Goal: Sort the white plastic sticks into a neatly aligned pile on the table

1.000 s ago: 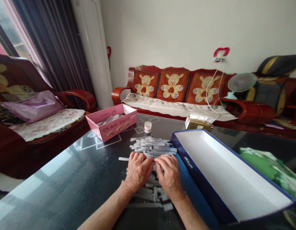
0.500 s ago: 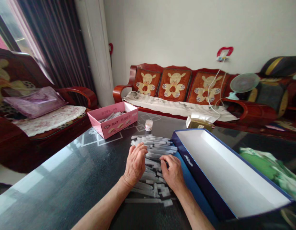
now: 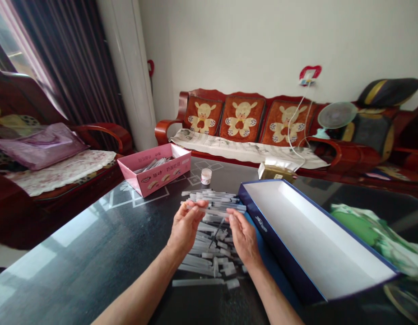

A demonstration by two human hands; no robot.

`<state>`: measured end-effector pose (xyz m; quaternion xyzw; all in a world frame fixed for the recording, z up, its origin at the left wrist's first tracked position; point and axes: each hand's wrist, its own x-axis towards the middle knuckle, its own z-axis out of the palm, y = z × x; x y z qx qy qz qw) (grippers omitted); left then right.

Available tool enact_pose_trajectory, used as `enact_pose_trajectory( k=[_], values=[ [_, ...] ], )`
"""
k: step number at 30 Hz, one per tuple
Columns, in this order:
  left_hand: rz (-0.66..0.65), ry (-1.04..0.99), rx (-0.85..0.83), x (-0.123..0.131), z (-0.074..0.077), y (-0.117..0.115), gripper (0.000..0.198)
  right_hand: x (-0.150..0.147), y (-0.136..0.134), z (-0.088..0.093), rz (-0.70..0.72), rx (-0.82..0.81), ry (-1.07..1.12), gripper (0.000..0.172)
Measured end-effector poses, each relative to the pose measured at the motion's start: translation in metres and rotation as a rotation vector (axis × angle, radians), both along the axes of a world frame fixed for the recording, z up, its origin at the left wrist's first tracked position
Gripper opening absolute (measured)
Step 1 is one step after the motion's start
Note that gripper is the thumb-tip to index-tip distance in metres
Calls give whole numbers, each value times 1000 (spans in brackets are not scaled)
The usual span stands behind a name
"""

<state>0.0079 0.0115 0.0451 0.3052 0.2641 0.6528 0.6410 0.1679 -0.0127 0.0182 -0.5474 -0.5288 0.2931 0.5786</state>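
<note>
- Strip (image 3: pixel 199 206) is pinched in fingers of curled left hand (image 3: pixel 185 227)
- Right hand (image 3: pixel 243 237) is held half-open beside strip; grip cannot be told
- Pile (image 3: pixel 214 255) of strips is spread under hands on black table (image 3: pixel 76 234)
- Open blue box (image 3: pixel 280 257) is placed at right
- Pink box (image 3: pixel 158 176) is seen beyond, strips inside

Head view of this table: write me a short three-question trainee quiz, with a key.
1. True or false: the pink cardboard box stands left of the small white jar.
2. Choose: the slim white sticks lie on a) a tray, b) a black glass tabletop, c) a towel.
3. Fill in: the long blue-rimmed white box lies beside the right hand or left hand: the ___ hand.

Key: 1 true; 2 b; 3 right.
</note>
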Motion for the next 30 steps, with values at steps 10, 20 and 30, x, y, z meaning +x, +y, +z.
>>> enact_pose_trajectory(
  k=[10,20,30],
  values=[
    [596,1377,799,-17,-24,3,30,-9,-1,3,-31,5,97,28],
    [395,1640,892,-1,-14,-17,22,-22,-7,5,87,-31,312,28],
    [547,1427,798,10,-24,-18,9,-47,-11,10,92,-141,795,28]
  ],
)
